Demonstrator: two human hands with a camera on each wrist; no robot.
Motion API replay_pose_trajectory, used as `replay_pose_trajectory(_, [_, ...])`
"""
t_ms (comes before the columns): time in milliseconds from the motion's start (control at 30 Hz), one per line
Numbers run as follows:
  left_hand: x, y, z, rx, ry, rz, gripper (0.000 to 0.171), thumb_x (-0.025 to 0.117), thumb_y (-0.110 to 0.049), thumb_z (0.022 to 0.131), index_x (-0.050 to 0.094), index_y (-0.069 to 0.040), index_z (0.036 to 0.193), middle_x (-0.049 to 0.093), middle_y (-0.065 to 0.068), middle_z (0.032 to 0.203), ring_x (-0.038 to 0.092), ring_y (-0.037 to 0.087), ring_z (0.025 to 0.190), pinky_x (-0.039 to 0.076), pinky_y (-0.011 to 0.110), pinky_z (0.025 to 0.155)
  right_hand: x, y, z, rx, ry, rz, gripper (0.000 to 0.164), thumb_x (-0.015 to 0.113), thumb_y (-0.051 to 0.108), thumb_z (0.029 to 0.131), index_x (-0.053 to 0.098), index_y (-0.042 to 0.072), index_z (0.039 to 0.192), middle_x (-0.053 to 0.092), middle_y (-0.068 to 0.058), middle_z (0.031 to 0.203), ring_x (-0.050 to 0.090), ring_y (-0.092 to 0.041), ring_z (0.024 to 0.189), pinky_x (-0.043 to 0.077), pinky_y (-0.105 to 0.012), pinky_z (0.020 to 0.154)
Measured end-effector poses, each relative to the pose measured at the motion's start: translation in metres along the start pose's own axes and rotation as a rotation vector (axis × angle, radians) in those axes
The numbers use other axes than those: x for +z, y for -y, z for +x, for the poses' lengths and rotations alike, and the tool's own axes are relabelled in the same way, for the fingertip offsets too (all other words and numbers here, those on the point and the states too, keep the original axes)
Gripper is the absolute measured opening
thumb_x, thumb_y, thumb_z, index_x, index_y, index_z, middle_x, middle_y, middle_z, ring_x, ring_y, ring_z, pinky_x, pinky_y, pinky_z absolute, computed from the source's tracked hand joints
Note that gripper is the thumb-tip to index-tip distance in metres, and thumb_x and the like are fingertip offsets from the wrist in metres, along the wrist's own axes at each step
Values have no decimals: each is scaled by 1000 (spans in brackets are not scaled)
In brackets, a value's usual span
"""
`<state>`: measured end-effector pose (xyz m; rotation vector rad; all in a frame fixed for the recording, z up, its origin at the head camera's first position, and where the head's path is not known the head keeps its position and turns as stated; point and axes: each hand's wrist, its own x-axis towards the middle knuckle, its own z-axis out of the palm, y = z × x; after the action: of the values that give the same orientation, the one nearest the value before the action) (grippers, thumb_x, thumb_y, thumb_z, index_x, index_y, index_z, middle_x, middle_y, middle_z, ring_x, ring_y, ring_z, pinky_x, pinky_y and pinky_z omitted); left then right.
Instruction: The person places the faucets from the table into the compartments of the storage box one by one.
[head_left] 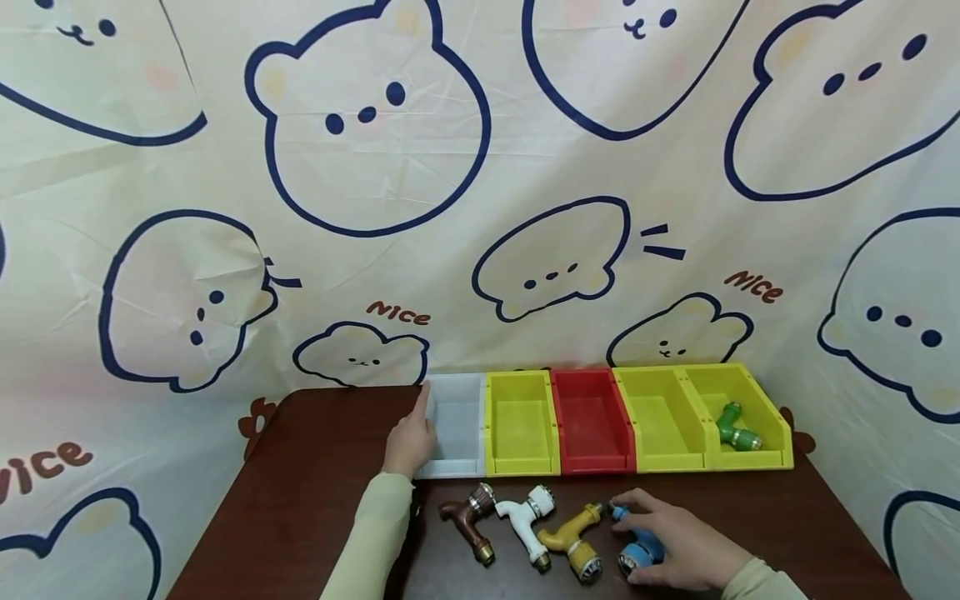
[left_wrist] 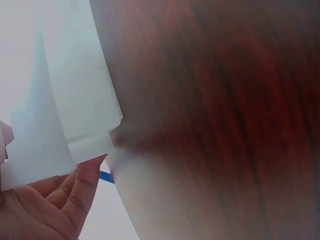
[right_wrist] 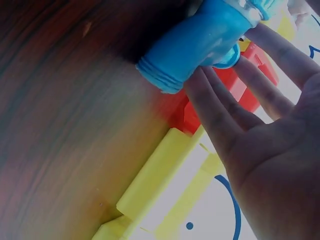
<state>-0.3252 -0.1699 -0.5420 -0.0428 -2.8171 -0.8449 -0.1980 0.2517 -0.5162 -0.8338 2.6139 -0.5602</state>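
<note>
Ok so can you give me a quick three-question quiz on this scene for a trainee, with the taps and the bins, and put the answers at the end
1. How many taps are outside the bins, and what colours are they?
2. True or false: the green tap lies in the red bin.
3. Which bin is the left hand at?
A) the red bin
B) the pale grey bin
C) the rightmost yellow bin

Key:
1. Four: the brown tap, the white tap, the yellow tap and the blue tap.
2. False; it lies in the rightmost yellow bin.
3. B.
</note>
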Motion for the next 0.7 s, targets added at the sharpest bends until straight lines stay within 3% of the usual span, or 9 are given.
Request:
replay_pose_trajectory(400, [-5,-4,-3,-25,31,-4,66,45,-8,96,18,-23,155,44,2,52,36,17,40,29,31,41,0,-3,2,-11,-3,-16,36,68,61,77,69,39,105,43,5,137,53,-11,109,50,-42,84])
replay_pose_trajectory(700, [-1,-1,-1,-13,20,-7,65,45,-9,96,20,-22,154,43,2,50,36,17,39,29,31,40,-4,-3,1,2,0,-5,51,67,61,78,69,28,117,45,2,136,52,-9,104,51,-40,84])
